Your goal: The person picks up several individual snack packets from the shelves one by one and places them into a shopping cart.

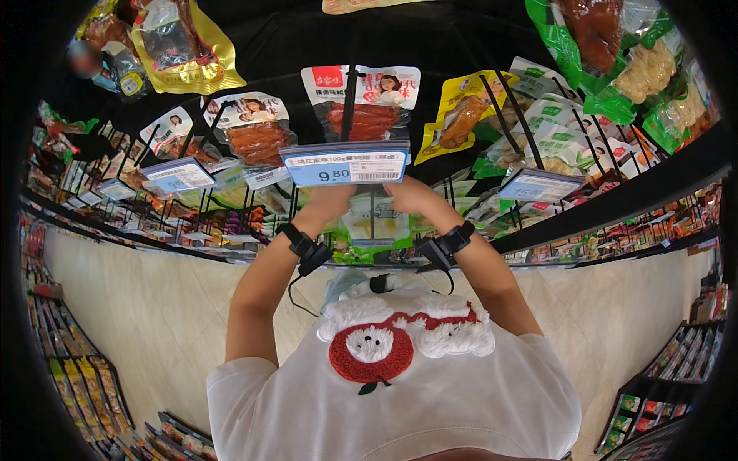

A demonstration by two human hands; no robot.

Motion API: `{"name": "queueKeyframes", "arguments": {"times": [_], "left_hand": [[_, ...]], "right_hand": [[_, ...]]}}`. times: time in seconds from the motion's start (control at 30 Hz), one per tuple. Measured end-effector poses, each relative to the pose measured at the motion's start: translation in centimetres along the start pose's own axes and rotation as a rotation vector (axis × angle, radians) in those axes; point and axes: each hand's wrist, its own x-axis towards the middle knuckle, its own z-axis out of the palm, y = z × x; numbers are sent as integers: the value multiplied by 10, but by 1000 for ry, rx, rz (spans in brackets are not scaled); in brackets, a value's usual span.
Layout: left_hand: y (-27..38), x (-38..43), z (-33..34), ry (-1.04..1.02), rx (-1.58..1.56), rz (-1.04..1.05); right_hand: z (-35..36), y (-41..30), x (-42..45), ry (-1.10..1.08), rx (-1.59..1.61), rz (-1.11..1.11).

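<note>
Both my hands reach to the hanging rack, just below a blue-and-white price tag in a clear holder. My left hand is blurred and partly hidden behind the tag; its fingers cannot be made out. At the tag's lower right edge is my right hand, its fingertips partly covered too. Whether either hand holds anything is unclear. Between them, lower down, hangs a green-and-white food packet. Above the tag, a vacuum pack of reddish-brown meat hangs behind a black hook. Each wrist wears a black strapped device.
More meat packs hang on the left, and a yellow packet on the right. Green packets are at upper right. A black shelf rail crosses the right side. Pale floor tiles and lower shelves lie behind me.
</note>
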Motion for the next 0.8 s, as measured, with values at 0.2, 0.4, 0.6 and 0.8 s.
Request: {"name": "queueKeyframes", "arguments": {"times": [0.2, 0.4, 0.6, 0.8], "left_hand": [[16, -17, 1, 180, -58, 4], [21, -22, 7, 67, -202, -95], [28, -28, 8, 258, -169, -102], [31, -32, 14, 281, -122, -224]], "right_hand": [[5, -7, -15, 154, 149, -137], [-2, -19, -27, 159, 122, -131], [0, -30, -40, 178, -3, -70], [21, -21, -41, 339, -200, -53]]}}
